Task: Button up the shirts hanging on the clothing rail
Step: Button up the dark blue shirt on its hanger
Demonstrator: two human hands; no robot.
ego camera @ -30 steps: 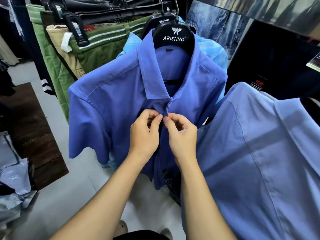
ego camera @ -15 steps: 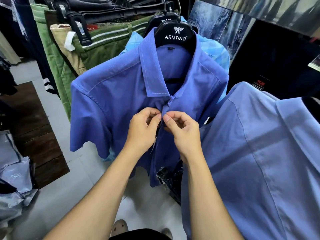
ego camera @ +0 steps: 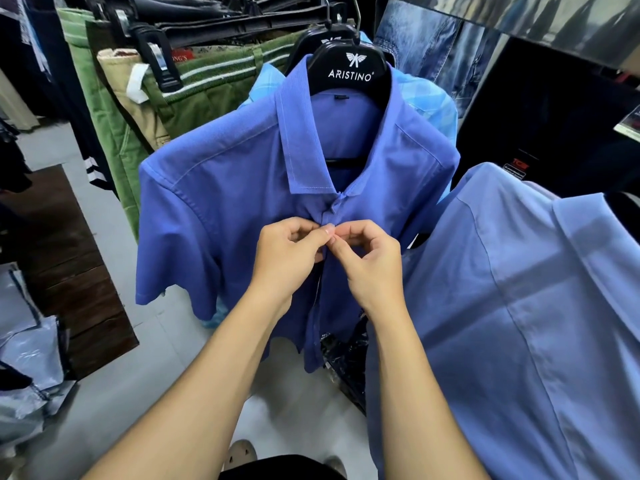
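A deep blue short-sleeved shirt (ego camera: 221, 209) hangs on a black ARISTINO hanger (ego camera: 349, 69) in the middle of the head view. Its front is closed just under the collar and hangs apart lower down. My left hand (ego camera: 285, 256) pinches the left edge of the placket below the collar. My right hand (ego camera: 370, 261) pinches the right edge, thumb and forefinger meeting the left hand's fingertips. The button itself is hidden by my fingers. A paler blue shirt (ego camera: 519, 306) hangs close on the right.
Green and khaki trousers (ego camera: 138, 109) hang on clip hangers at upper left. Jeans (ego camera: 433, 46) hang behind the shirts, with a light checked shirt (ego camera: 433, 98) behind the blue one. Plastic bags (ego camera: 27, 348) lie on the floor at left beside a dark wooden platform (ego camera: 62, 258).
Both hands stay pinched on the placket at the same button; the fingertips have shifted slightly and come closer together. The shirt has swung a little.
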